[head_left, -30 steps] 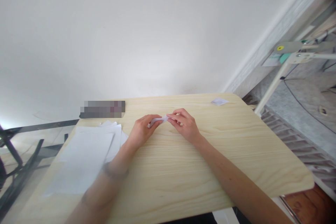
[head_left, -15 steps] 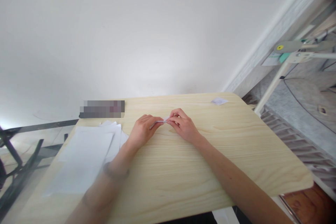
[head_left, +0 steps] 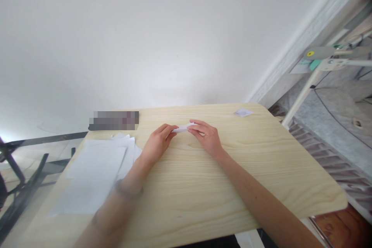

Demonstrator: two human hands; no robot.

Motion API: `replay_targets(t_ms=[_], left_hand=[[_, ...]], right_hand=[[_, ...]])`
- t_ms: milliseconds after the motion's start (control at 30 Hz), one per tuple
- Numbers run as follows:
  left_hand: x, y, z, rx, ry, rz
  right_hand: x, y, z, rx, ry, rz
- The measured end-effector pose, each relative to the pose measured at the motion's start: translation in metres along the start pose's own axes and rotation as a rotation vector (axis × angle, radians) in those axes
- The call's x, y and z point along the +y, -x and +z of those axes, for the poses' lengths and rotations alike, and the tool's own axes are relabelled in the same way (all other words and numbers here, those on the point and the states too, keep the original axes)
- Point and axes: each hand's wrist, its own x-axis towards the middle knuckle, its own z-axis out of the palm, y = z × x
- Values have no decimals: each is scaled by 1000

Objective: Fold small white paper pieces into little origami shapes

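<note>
A small folded piece of white paper (head_left: 183,128) lies low over the far middle of the light wooden table (head_left: 203,186). My left hand (head_left: 158,143) pinches its left end with thumb and fingers. My right hand (head_left: 207,136) has its fingers closed over the right end, pressing it down. Both forearms reach in from the near edge.
A stack of white paper sheets (head_left: 95,170) lies on the table's left side. A small folded paper piece (head_left: 243,112) sits at the far right corner. A dark flat object (head_left: 114,121) lies at the far left edge. A white wall stands behind; a metal stand (head_left: 316,69) is to the right.
Both hands moved slightly away from me and the folded paper now lies flatter and longer between them; my right fingers have stretched forward over it.
</note>
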Motion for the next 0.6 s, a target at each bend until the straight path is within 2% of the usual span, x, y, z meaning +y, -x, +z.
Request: replay_targets(t_ms=[233,433,600], left_hand=[[1,-1,-1,-44,-18,31],[2,-4,-3,65,-65,88],[3,-1,-2,-7,-66,35]], right_hand=[[-1,0,-1,1,-30,-11],[-3,-1,-1,-2,-21,-86],[-5,0,1,11,-80,-25]])
